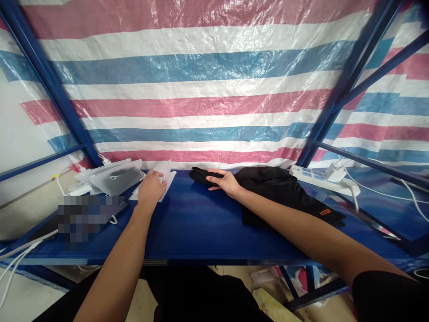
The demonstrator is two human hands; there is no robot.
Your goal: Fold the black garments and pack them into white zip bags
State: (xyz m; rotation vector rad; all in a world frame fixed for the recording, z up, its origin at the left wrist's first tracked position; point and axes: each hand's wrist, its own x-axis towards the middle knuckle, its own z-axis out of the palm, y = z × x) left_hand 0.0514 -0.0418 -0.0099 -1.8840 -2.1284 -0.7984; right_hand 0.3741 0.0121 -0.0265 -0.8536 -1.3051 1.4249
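My right hand [224, 182] is closed round a small folded black cloth [200, 175], thumb on top and fingers along its far side, at the back middle of the blue shelf. To the left, my left hand [152, 188] lies over a small pile of thin white bags or sheets [168, 181], its fingers bent on the top one. A larger folded black garment [268, 179], with orange lettering near one end, rests beneath and beyond my right forearm. Translucent frosted bags [117, 175] stand left of my left hand.
A white power strip [308, 175] with plugs and cables sits at the right rear. At the left are white cables [25, 250] and a blurred-out flat object [90, 219]. Blue metal posts [318, 112] frame the shelf [201, 232], backed by a striped plastic sheet [201, 103].
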